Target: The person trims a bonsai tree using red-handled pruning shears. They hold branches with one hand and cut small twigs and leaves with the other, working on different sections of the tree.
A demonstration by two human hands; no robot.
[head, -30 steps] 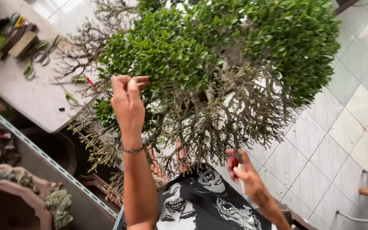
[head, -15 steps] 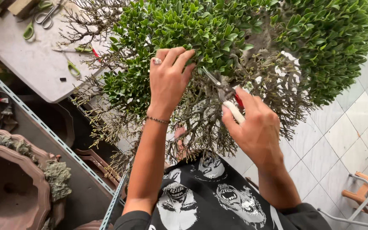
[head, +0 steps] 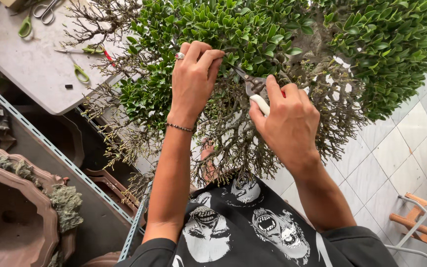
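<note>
On the far left, a brown scalloped pot (head: pixel 11 217) sits empty, with a grey table (head: pixel 30 69) above it carrying green-handled scissors (head: pixel 82 59) and other small tools. Moving right, a small leafy tree (head: pixel 253 44) fills the middle and right of the view, thick with glossy green leaves on top and a skirt of thin, bare, brittle-looking twigs below.

Next comes the left hand (head: pixel 192 84), raised with the forearm upright and the wrist bent forward. Its fingers are closed in a pinch on a leafy shoot (head: pixel 223 52) at the edge of the crown; a ring and a thin bracelet are visible. That shoot looks light and springy, likely to snap or shed leaves if pulled hard, so a gentle hold near its tip, close to the blades, seems best.

Right of that, the right hand (head: pixel 287 123) is wrapped firmly around pruning shears (head: pixel 255 91) with a white and red handle, blades pointing up-left toward the pinched shoot. Whether the blades are open cannot be told. The shears look rigid and easy to hold by the handles.

Pale floor tiles (head: pixel 401 148) lie at the far right.
</note>
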